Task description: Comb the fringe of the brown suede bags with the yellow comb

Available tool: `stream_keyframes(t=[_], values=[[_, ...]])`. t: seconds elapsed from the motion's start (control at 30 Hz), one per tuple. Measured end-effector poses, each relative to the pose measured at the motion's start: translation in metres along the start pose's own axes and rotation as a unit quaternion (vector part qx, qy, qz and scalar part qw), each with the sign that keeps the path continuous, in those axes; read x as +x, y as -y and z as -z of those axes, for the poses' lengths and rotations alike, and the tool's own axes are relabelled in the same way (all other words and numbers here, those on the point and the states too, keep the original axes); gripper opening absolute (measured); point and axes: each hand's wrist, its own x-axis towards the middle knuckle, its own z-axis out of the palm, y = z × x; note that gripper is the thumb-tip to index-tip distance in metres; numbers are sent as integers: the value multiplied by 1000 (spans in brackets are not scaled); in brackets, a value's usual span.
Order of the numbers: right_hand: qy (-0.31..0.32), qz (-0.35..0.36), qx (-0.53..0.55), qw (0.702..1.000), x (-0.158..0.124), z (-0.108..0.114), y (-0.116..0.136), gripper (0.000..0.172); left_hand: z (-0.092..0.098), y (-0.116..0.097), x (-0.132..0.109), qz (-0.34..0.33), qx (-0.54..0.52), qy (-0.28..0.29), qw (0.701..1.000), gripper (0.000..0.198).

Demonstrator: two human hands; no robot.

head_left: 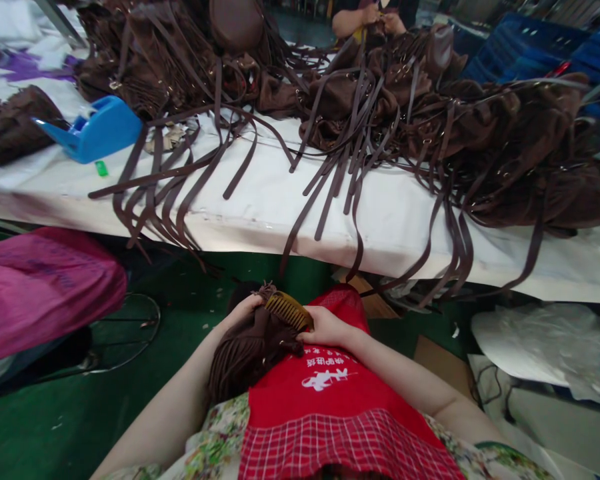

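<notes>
A dark brown fringed bag (255, 347) lies across my lap, over a red apron (330, 373). My left hand (247, 308) grips the bag's upper edge, its fingers partly hidden by the brown material. In my right hand (325, 327) is a yellow-brown comb (289, 311), held at one end with its teeth facing down towards me. The comb lies over the top of the bag, close to some short fringe (266, 291) near my left hand.
On the white-covered table (260, 223) are heaps of brown bags (505, 133) with straps (355, 247) hanging over the edge. A blue tape dispenser (105, 130) stands at the left. Across the table are another person's hands (383, 20). Someone in pink (50, 287) sits at my left.
</notes>
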Motion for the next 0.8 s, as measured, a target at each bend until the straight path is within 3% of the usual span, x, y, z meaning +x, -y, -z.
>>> stream_keyframes(t=[0.13, 0.23, 0.37, 0.47, 0.53, 0.6, 0.67, 0.73, 0.8], values=[[2, -58, 28, 998, 2, -5, -8, 26, 0, 4, 6, 26, -37, 12, 999, 18], [74, -105, 114, 985, 2, 1, -13, 25, -3, 2, 8, 47, -53, 24, 997, 16], [158, -146, 253, 943, -2, 20, -12, 21, -4, -3, 9, 96, -68, 27, 993, 16], [196, -176, 310, 914, -3, 32, -4, 14, -3, -10, 10, 96, -19, 39, 994, 17], [232, -187, 318, 900, -3, 38, 4, 13, -4, -18, 11, 92, 73, 102, 988, 19], [254, -183, 321, 894, -2, 44, 14, 13, -5, -29, 12, 121, 194, 213, 950, 24], [239, -164, 328, 899, -1, 51, 24, 15, -7, -42, 13, 155, 315, 325, 878, 32], [218, -143, 326, 909, 1, 57, 33, 19, -13, -52, 15, 131, 398, 388, 821, 40], [213, -130, 311, 917, 5, 62, 42, 22, -21, -56, 16, 77, 429, 431, 790, 47]])
